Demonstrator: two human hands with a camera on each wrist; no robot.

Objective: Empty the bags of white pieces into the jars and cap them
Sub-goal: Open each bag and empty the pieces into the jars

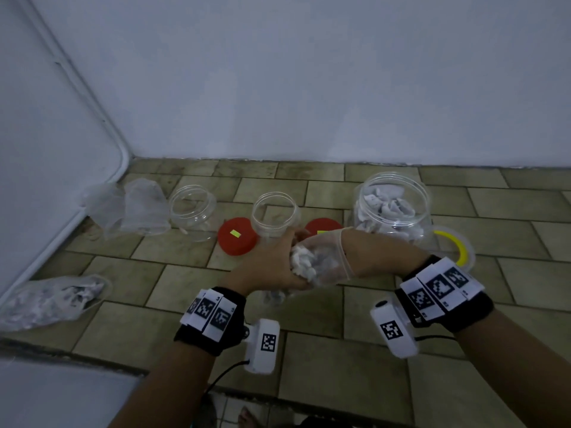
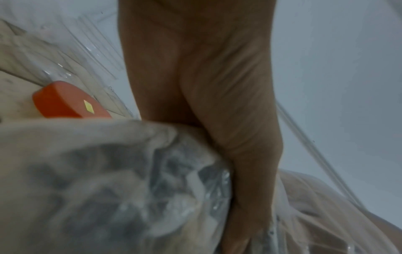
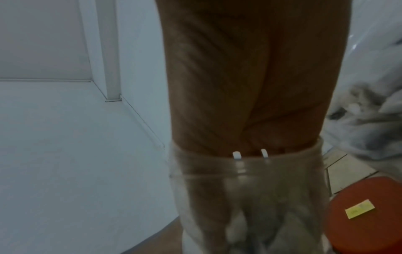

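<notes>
A clear plastic bag [image 1: 321,261] stuffed with white pieces [image 1: 301,262] is held just in front of the middle open jar [image 1: 273,216], pretty crumpled and bunched up. It's gripped from the left by the left hand [image 1: 272,267], while the right hand [image 1: 327,257] is pushed inside the bag's mouth, so its fingers can't really be made out. Two red lids [image 1: 237,240] are lying flat on either side of that jar. Right of it, a bigger jar [image 1: 394,208] is already loaded with pieces; left of it, another empty jar [image 1: 193,211] and flattened bags [image 1: 129,208].
</notes>
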